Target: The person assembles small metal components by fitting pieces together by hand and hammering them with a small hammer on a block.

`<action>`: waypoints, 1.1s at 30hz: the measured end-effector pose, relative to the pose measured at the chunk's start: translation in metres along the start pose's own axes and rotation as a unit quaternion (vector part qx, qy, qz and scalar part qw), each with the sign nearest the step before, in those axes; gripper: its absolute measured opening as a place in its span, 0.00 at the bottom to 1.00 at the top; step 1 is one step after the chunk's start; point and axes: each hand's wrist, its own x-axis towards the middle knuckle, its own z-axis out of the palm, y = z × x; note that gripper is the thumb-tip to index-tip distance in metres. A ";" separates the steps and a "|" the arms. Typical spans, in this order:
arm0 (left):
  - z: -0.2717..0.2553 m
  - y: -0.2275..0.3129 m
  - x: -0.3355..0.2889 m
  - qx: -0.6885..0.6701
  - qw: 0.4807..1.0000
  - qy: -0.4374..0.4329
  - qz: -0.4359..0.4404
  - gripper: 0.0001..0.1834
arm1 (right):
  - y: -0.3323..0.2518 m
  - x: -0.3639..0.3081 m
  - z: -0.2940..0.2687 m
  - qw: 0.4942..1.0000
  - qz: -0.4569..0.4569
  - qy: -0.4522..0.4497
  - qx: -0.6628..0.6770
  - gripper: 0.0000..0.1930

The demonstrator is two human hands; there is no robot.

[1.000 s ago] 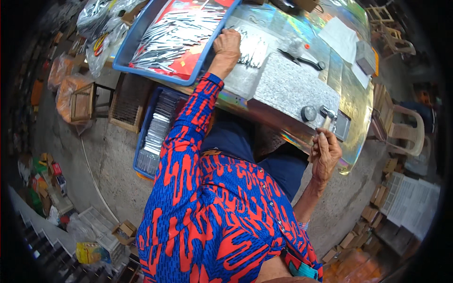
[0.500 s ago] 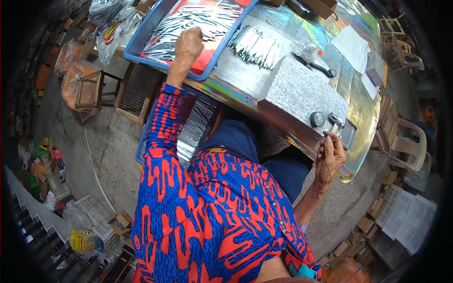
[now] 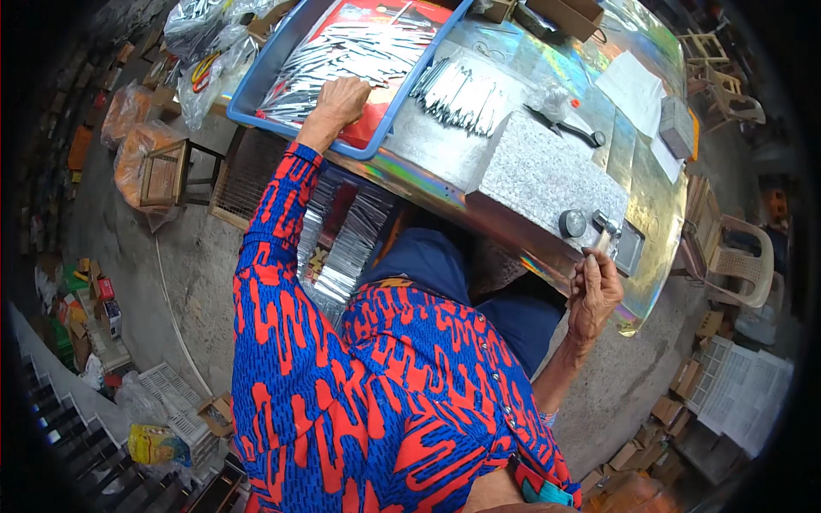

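Note:
My left hand (image 3: 342, 101) is closed over the near part of a blue plastic tray (image 3: 369, 152), its knuckles up; whatever its fingers grip is hidden beneath them. Thin silvery metal pieces (image 3: 363, 50) lie heaped in that tray on a red sheet. At the table's right front, my right hand (image 3: 594, 295) pinches the pale handle of a small hammer (image 3: 608, 224). The hammer's metal head rests at the right end of a grey speckled stone block (image 3: 547, 171). Beside the head, on the block, sits a round dark piece (image 3: 572, 223).
A row of metal pieces (image 3: 462, 96) lies between tray and block. Behind the block is a black-handled tool (image 3: 583, 134). Below the table edge, another tray holds long metal rods (image 3: 355, 235). A wooden stool (image 3: 167, 175) stands left, a plastic chair (image 3: 740, 265) right.
My left forearm and elbow have swung outward to the left, uncovering more of the lower tray. The left hand has drawn slightly nearer. My right hand keeps its grip on the hammer.

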 end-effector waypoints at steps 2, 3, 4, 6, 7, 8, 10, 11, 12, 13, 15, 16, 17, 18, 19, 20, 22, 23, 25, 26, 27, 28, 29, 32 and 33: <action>0.001 0.002 -0.005 0.000 0.998 0.051 0.038 0.05 | -0.002 -0.001 -0.004 1.000 -0.008 0.015 0.017 0.08; 0.001 0.003 -0.005 0.001 0.998 0.054 0.040 0.05 | -0.002 0.001 -0.008 1.000 -0.010 0.017 0.019 0.08; -0.001 0.009 -0.004 -0.018 0.997 0.069 0.008 0.06 | -0.001 0.002 -0.016 0.998 -0.028 0.041 0.035 0.08; -0.003 0.012 -0.005 -0.084 0.990 0.104 -0.034 0.08 | 0.003 0.008 -0.036 0.994 -0.052 0.073 0.065 0.08; -0.006 0.012 -0.006 -0.084 0.990 0.106 -0.027 0.08 | 0.006 0.011 -0.045 0.993 -0.054 0.080 0.067 0.08; -0.007 0.013 -0.007 -0.132 0.979 0.147 -0.056 0.08 | 0.008 0.015 -0.053 0.990 -0.056 0.112 0.060 0.08; -0.012 0.016 -0.008 -0.200 0.951 0.210 -0.105 0.08 | 0.017 0.022 -0.074 0.986 -0.054 0.153 0.039 0.09; -0.018 0.024 -0.001 -0.240 0.936 0.233 -0.108 0.06 | 0.023 0.022 -0.088 0.982 -0.055 0.178 0.033 0.09; -0.023 0.030 0.005 -0.290 0.917 0.254 -0.104 0.04 | 0.029 0.024 -0.100 0.979 -0.041 0.198 -0.001 0.10; -0.045 0.040 -0.002 -0.337 0.891 0.278 -0.125 0.04 | 0.036 0.030 -0.106 0.978 -0.026 0.204 -0.031 0.10; -0.044 0.028 -0.003 -0.333 0.842 0.413 -0.097 0.07 | 0.051 0.044 -0.117 0.976 -0.018 0.205 -0.077 0.11; -0.045 0.021 -0.003 -0.370 0.822 0.425 -0.081 0.10 | 0.060 0.052 -0.123 0.975 -0.026 0.190 -0.116 0.11; -0.056 0.031 -0.006 -0.481 0.785 0.376 -0.106 0.11 | 0.066 0.056 -0.131 0.970 -0.030 0.181 -0.158 0.11; -0.063 0.037 -0.006 -0.542 0.746 0.371 -0.108 0.12 | 0.067 0.060 -0.128 0.970 -0.025 0.186 -0.158 0.10; -0.068 0.044 -0.004 -0.601 0.704 0.361 -0.111 0.13 | 0.078 0.067 -0.139 0.960 -0.011 0.190 -0.205 0.11; -0.078 0.051 -0.004 -0.644 0.674 0.343 -0.114 0.13 | 0.085 0.073 -0.143 0.944 -0.039 0.198 -0.259 0.11; -0.086 0.049 -0.015 -0.730 0.609 0.295 -0.097 0.13 | 0.087 0.086 -0.137 0.928 -0.075 0.194 -0.308 0.11; -0.081 0.045 -0.013 -0.781 0.566 0.254 -0.068 0.13 | 0.086 0.087 -0.138 0.927 -0.081 0.199 -0.308 0.11; -0.071 0.051 -0.014 -0.817 0.532 0.211 -0.067 0.11 | 0.087 0.092 -0.145 0.916 -0.087 0.199 -0.338 0.11; -0.071 0.058 -0.019 -0.854 0.490 0.153 -0.088 0.10 | 0.089 0.094 -0.146 0.909 -0.098 0.182 -0.362 0.10; -0.070 0.067 -0.021 -0.883 0.446 0.095 -0.110 0.08 | 0.089 0.095 -0.147 0.908 -0.096 0.187 -0.362 0.10; -0.058 0.080 -0.020 -0.901 0.409 0.048 -0.135 0.08 | 0.091 0.095 -0.148 0.898 -0.085 0.179 -0.393 0.11; -0.058 0.094 -0.025 -0.901 0.409 0.046 -0.134 0.08 | 0.091 0.096 -0.147 0.890 -0.074 0.165 -0.418 0.11; -0.062 0.134 -0.044 -0.934 0.332 -0.065 -0.114 0.08 | 0.088 0.101 -0.138 0.879 -0.081 0.160 -0.442 0.11; -0.061 0.145 -0.049 -0.942 0.301 -0.092 -0.119 0.08 | 0.086 0.102 -0.136 0.869 -0.088 0.157 -0.461 0.11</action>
